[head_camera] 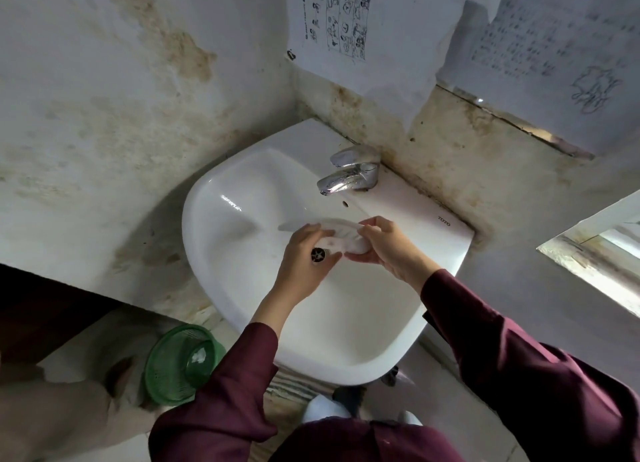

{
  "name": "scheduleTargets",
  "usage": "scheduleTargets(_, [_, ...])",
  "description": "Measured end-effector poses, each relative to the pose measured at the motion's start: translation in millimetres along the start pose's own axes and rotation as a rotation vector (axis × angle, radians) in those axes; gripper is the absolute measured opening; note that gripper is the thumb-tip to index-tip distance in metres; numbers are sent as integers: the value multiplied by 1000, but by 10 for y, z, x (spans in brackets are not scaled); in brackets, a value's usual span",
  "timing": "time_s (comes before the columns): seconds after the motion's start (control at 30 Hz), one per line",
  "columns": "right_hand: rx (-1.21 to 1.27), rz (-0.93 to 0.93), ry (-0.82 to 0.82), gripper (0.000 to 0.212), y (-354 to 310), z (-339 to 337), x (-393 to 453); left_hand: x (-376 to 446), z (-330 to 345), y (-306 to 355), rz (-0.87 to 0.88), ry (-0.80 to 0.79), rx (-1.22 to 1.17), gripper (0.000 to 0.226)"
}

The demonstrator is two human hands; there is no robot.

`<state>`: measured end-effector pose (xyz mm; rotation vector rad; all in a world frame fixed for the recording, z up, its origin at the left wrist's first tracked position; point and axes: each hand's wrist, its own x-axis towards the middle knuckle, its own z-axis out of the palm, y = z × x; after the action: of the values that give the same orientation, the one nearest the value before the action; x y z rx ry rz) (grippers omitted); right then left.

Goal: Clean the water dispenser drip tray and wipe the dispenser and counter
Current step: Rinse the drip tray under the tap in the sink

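Both my hands hold a white curved drip tray over the bowl of a white sink. My left hand grips the tray's left end, fingers on its upper face. My right hand clasps the tray's right end, thumb on top. The tray sits below and in front of the chrome tap; no water stream is visible. The sink drain shows just under my left fingers. Part of the tray is hidden by my hands.
Stained walls close in on the sink at the left and back. A green plastic basket stands on the floor at the lower left. Paper sheets with drawings hang on the wall above. A window ledge lies at the right.
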<state>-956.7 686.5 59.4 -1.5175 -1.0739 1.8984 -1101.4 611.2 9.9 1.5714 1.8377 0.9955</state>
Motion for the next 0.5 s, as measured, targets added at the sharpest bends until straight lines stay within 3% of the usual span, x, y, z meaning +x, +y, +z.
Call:
scheduleTargets(0.07, [-38,-58,73,14,31,-93,14,-12,-11,-79,-132,68,-83,45])
scheduleTargets(0.17, [-59,-118,93,21,28,-245,0,9,-74,-120,-449,310,-312,52])
scheduleTargets(0.23, [-46,-97,34,23,20,-293,-29,76,-143,-141,-659,393,-619,55])
scheduleTargets(0.3, [-9,-30,-24,23,24,-314,-68,143,-195,-190,-769,411,-956,46])
scheduleTargets(0.33, [-19,0,-55,20,35,-320,-94,157,-219,-198,-786,414,-1012,38])
scheduleTargets(0.4, [-248,-33,-132,16,47,-338,-141,171,-238,-208,-794,436,-947,21])
scheduleTargets(0.5, [-902,-291,-153,56,60,-353,-155,207,-284,-111,-764,489,-864,9])
